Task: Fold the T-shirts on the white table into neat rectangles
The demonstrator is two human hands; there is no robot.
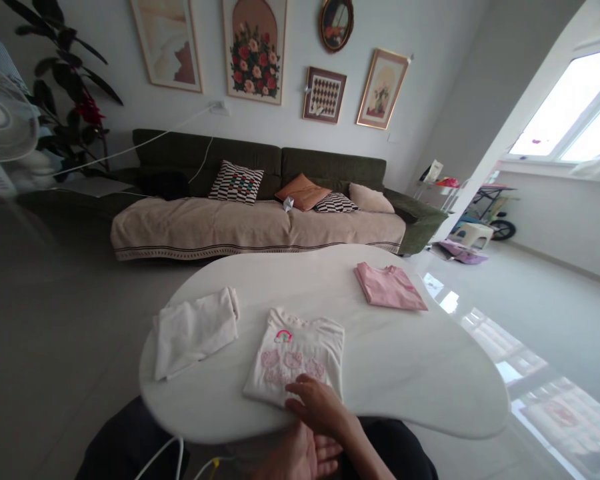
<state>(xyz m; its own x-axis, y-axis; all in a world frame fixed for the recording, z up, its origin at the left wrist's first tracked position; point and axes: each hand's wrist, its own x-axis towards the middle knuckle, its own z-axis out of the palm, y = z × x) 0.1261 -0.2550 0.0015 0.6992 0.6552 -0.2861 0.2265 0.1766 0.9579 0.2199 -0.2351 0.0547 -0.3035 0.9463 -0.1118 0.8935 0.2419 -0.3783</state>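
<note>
- The left hand (300, 453) sits palm up just below the near edge of the table, fingers loosely together, holding nothing.
- The right hand (316, 405) lies across the near hem of a folded white T-shirt (293, 357), fingers together on the cloth; whether they pinch it, I cannot tell.
- That T-shirt, with a rainbow and pink flowers printed on it, lies flat near the front edge of a curved white stone-topped table (410, 360), its hem almost at the rim.
- A folded white garment (195, 332) sits by the left edge, its corner near the rim and just apart from the T-shirt.
- A folded pink T-shirt (390, 287) lies toward the far right edge, well apart from both, with a broad stretch of tabletop to the right of the hands.
- Beyond the far edge, an olive-green sofa (330, 167) carries a beige throw (205, 227) and patterned cushions (236, 181).
- Framed pictures (255, 50) hang on the wall behind it — a pedestal fan (0, 110) stands at far left, a bright window (570, 113) at right.
</note>
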